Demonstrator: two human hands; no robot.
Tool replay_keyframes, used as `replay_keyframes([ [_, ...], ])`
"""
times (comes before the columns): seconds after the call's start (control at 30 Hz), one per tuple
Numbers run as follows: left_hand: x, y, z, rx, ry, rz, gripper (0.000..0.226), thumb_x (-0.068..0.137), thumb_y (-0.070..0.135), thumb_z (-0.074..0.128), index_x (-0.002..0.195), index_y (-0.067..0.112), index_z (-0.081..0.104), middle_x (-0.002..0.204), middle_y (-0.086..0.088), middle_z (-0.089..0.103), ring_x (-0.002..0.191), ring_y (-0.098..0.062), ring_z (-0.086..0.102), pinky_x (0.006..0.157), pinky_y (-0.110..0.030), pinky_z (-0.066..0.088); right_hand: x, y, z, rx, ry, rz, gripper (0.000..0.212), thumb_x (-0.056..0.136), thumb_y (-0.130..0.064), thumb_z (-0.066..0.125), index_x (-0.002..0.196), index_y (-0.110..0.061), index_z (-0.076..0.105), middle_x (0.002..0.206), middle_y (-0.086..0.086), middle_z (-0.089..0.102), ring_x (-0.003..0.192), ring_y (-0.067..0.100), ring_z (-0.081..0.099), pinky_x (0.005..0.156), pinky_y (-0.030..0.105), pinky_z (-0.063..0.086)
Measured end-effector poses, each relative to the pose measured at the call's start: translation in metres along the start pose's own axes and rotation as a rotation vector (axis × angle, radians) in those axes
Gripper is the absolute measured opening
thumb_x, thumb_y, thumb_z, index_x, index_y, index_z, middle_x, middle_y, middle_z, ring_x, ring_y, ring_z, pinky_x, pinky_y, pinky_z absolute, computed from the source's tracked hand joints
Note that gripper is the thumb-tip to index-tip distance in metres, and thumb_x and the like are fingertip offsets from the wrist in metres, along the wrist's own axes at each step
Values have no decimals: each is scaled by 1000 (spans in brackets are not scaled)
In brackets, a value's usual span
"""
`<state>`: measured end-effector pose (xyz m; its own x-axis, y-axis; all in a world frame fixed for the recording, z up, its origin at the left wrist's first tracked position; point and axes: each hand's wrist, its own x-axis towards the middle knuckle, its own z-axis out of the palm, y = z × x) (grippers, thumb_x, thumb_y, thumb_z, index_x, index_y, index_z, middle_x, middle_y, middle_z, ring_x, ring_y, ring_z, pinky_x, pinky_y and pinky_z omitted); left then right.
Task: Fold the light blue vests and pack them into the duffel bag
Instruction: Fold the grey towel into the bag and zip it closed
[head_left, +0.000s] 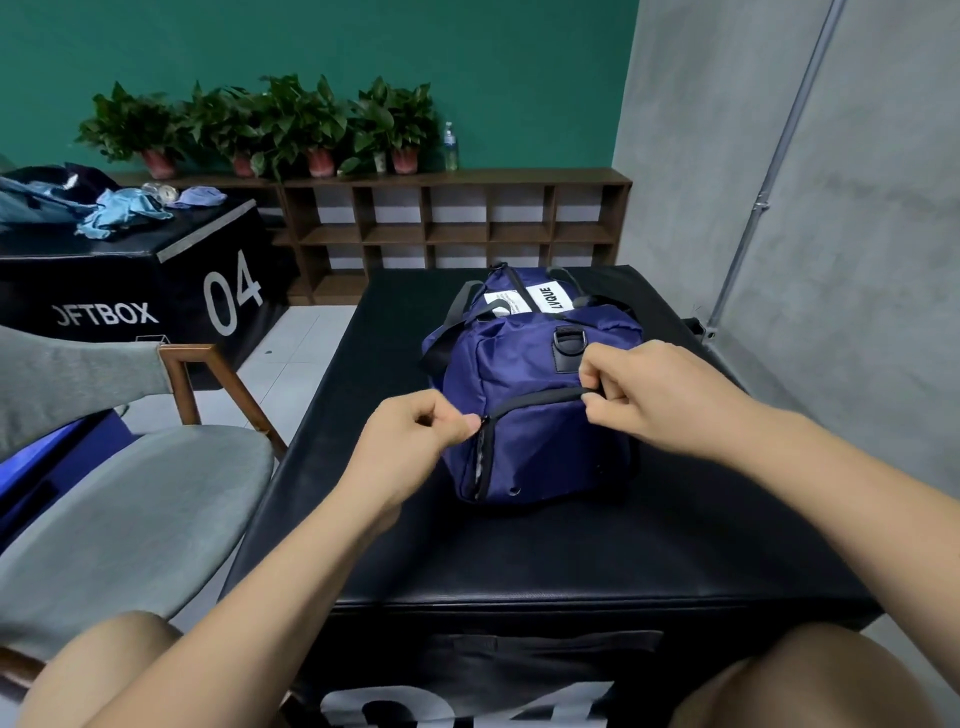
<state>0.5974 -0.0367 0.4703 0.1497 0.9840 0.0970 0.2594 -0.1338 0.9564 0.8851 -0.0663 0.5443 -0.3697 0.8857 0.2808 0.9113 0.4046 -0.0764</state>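
Observation:
A navy blue duffel bag (535, 395) with black straps and a white label lies on the black padded box (519, 561) in front of me. My left hand (415, 436) pinches the zipper at the left corner of the bag's near end pocket. My right hand (644, 389) pinches the black zipper seam at the pocket's upper right. The zipper is partly undone down the left side. Light blue vests (122, 213) lie crumpled on a second black box at the far left.
A grey chair (124, 509) with wooden arms stands at my left. The second black box (156, 291), marked 04, holds other clothes. A wooden shelf (452, 223) with potted plants and a water bottle (450, 148) lines the green wall. A grey wall is at right.

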Motion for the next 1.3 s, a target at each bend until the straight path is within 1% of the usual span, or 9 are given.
replay_keyframes([
  [0.07,-8,-19,-2,-44,-18,-76,30,88,25,86,73,9,66,73,-1,63,75,-12,55,81,-33,44,-2,0,1,2,-4,-2,13,95,-37,60,92,-29,51,62,-10,59,64,13,55,64,39,49],
  [0.2,-27,-52,4,-31,-22,-222,35,87,26,87,73,4,64,66,2,58,60,-9,43,60,-29,33,-2,-2,3,1,3,8,14,95,-36,61,91,-29,50,62,-11,58,64,12,55,61,38,47],
  [0.37,-39,-85,13,119,-25,-333,34,84,32,88,64,18,65,60,8,62,58,-8,51,65,-28,41,-6,-2,4,30,5,10,15,95,-37,63,91,-30,50,62,-11,58,64,11,55,59,34,43],
  [0.53,-38,-77,17,279,-1,-273,33,82,35,86,65,17,63,59,10,61,54,-3,50,57,-23,43,-10,-1,8,93,21,-4,17,97,-38,65,96,-34,49,68,-12,60,67,11,57,60,35,47],
  [0.7,-45,-73,17,405,120,-51,30,77,37,88,73,23,62,71,5,64,63,-7,57,62,-22,46,-24,15,14,160,12,66,30,94,-38,74,103,-35,45,71,-10,63,68,12,60,63,37,51],
  [0.8,-52,-63,26,371,172,82,33,79,35,90,76,25,59,71,6,61,66,-11,56,61,-20,44,-30,32,30,179,15,159,29,93,-38,74,104,-37,48,72,-14,65,68,8,62,66,39,54],
  [0.93,-55,-43,48,287,91,145,27,85,32,87,78,26,62,72,7,65,62,-11,56,61,-21,47,-32,47,54,217,24,221,19,95,-40,73,108,-37,61,72,-17,68,68,4,63,69,40,56],
  [1.1,-55,-27,72,209,12,192,21,89,27,84,80,26,65,73,7,67,67,-10,60,67,-15,46,-30,44,63,298,108,210,11,100,-31,69,92,-33,62,67,-11,66,65,12,62,66,40,53],
  [1.3,-60,-26,68,144,127,206,22,88,24,85,97,34,68,96,17,72,86,-10,71,75,-19,53,-24,6,74,378,201,131,16,99,-29,73,85,-27,63,61,-11,58,58,13,55,60,39,48],
])
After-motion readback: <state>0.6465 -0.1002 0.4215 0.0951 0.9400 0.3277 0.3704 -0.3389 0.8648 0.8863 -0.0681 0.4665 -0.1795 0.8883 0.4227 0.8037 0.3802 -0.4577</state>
